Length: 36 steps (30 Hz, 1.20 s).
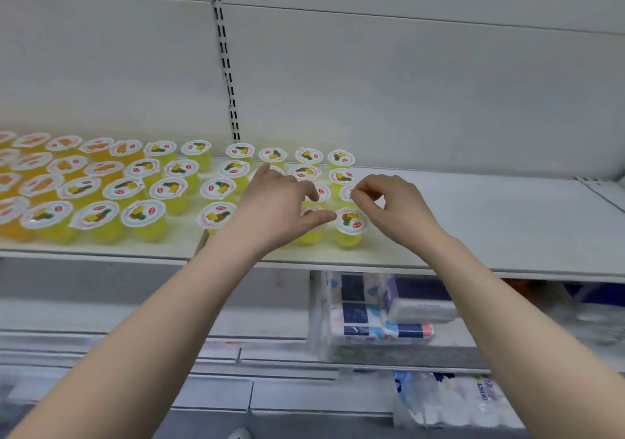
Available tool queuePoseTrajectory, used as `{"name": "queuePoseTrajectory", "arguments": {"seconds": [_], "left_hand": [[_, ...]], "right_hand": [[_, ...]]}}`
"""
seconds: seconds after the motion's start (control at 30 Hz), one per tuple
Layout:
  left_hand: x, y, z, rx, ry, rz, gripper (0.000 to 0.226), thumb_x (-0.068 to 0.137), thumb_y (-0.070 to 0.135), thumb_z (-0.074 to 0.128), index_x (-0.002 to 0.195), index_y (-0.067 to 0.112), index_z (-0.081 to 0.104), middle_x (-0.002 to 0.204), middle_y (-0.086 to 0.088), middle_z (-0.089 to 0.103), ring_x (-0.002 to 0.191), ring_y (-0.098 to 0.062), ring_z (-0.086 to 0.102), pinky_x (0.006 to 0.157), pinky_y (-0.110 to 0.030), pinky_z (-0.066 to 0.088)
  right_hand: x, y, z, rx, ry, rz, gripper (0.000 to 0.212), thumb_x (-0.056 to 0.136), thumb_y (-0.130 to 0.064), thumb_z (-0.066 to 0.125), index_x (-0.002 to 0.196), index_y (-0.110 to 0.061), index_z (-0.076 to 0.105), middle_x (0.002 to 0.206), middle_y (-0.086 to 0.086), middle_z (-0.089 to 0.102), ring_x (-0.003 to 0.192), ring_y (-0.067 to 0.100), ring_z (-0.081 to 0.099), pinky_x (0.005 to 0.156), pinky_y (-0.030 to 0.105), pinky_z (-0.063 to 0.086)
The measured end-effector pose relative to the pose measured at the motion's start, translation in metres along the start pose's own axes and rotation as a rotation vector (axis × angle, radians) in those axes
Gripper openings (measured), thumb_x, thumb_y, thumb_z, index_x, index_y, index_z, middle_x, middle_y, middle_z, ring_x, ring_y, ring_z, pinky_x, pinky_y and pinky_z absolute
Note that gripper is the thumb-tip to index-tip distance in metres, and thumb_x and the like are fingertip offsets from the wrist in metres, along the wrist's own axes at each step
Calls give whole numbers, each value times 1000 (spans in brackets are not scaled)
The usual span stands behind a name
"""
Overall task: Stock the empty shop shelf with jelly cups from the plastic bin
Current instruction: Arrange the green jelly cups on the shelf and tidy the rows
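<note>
The jelly cups stand in rows on the white shelf — orange ones far to the left, yellow ones next to them. The right hand has its fingers curled, and they pinch the rim of a yellow cup at the right end of the rows. The left hand is just beside it — its fingers are spread loose over other cups, with the thumb lying on a lid. Under the shelf lie soft blue and white packs.
</note>
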<state>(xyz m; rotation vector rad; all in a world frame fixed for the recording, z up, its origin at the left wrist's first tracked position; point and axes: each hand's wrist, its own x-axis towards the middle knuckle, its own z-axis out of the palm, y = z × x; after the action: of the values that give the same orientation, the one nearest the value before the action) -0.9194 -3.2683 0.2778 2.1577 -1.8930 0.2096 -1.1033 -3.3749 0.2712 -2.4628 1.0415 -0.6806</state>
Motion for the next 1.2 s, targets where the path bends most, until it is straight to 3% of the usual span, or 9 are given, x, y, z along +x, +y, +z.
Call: {"name": "queuePoseTrajectory", "arguments": {"seconds": [0.1,0.2,0.37,0.6,0.87,1.0,1.07,1.2], "left_hand": [[-6,-5,1,25,46,17,83,67,86,25,114,33,66,107,-1,70,111,-27,56,112,-44,24],[-10,-1,9,23,35,36,85,64,88,24,115,33,65,106,-3,69,111,-29,56,113,-45,22],[-15,1,20,-30,4,50,69,72,76,54,124,30,59,113,-1,65,118,-26,51,118,-44,11],[-11,0,17,-22,-4,61,59,75,63,64,121,27,60,109,-2,67,119,-25,49,119,-41,8],[-14,-3,16,0,-2,95,66,71,69,65,120,25,59,111,-1,65,120,-23,48,120,-43,8],[-14,-3,12,10,-8,99,77,68,83,49,122,28,59,117,-1,63,125,-24,45,118,-46,12],[-9,-5,6,-19,49,76,70,76,81,42,119,29,63,119,-2,64,126,-26,45,118,-46,13],[19,-15,-6,-60,82,19,44,92,60,46,118,30,65,116,-3,65,123,-26,48,118,-44,13]], "right_hand": [[-4,-11,-2,-70,53,-16,39,97,-48,45,76,-20,62,77,-6,65,82,21,57,77,43,47],[-8,-14,-4,-95,118,-2,45,93,-54,41,74,-18,60,76,-4,64,81,22,55,77,43,46],[-21,-11,6,-281,38,-11,47,80,-71,43,90,-30,64,85,-9,63,90,18,53,82,38,43],[-23,-10,13,-439,-11,-54,37,75,-55,64,102,-29,61,98,-3,62,98,23,53,82,35,36],[-21,-14,10,-428,-98,-36,36,72,-54,62,97,-31,52,92,-6,54,93,20,48,81,36,38],[-19,-12,4,-398,-114,-40,42,71,-68,53,94,-34,52,88,-10,52,90,17,46,80,36,37],[-16,-10,0,-305,-58,-6,45,75,-71,46,96,-32,57,89,-10,55,90,16,46,81,35,36],[4,-7,-3,-274,47,130,33,91,-54,52,105,-26,61,102,-6,63,102,21,54,87,38,41]]}}
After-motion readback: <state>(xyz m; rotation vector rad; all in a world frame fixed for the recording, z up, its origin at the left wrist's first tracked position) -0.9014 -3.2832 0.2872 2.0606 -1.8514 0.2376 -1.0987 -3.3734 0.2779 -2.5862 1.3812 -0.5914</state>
